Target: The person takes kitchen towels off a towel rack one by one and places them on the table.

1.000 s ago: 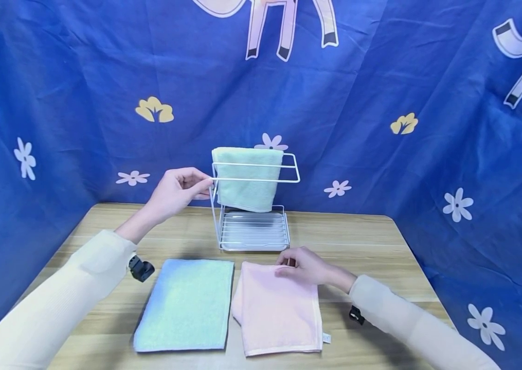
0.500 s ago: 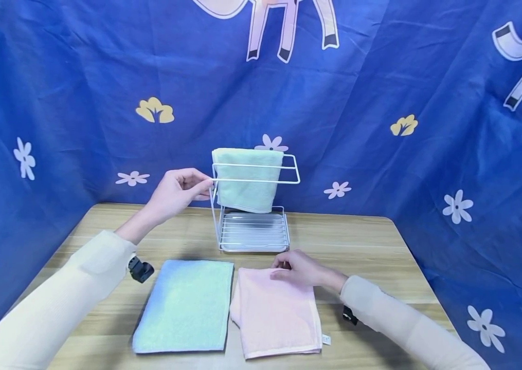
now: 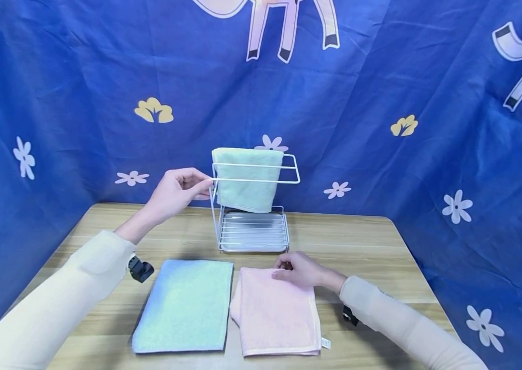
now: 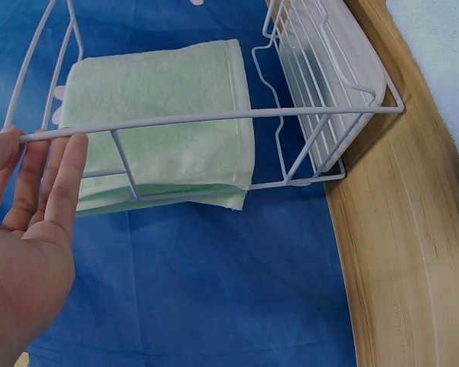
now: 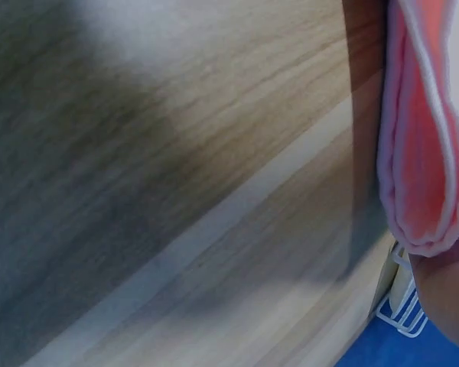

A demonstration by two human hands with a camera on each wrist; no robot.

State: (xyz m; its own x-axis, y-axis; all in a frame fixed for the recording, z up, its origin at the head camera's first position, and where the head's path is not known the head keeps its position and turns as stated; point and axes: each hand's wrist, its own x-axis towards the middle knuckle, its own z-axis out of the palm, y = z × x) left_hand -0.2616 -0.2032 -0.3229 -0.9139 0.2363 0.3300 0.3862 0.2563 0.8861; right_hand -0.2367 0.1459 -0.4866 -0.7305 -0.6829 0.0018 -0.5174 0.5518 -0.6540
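At the upper front corner of a white wire rack, my left hand pinches the rail between thumb and fingers. A folded pale green towel hangs over the rack's rearmost rail, its folded layers visible in the left wrist view. My right hand pinches the far edge of a folded pink towel in front of the rack. In the right wrist view the pink towel's layered fold stands off the table, with part of the hand below it. The fingertips are hidden there.
A folded blue-green towel lies flat left of the pink one. The rack's base carries a grey tray under wires. A blue printed curtain encloses the back and sides of the wooden table.
My right hand has shifted slightly left and towards me, drawing the pink towel's far edge with it. My left hand and the rack stay in place.
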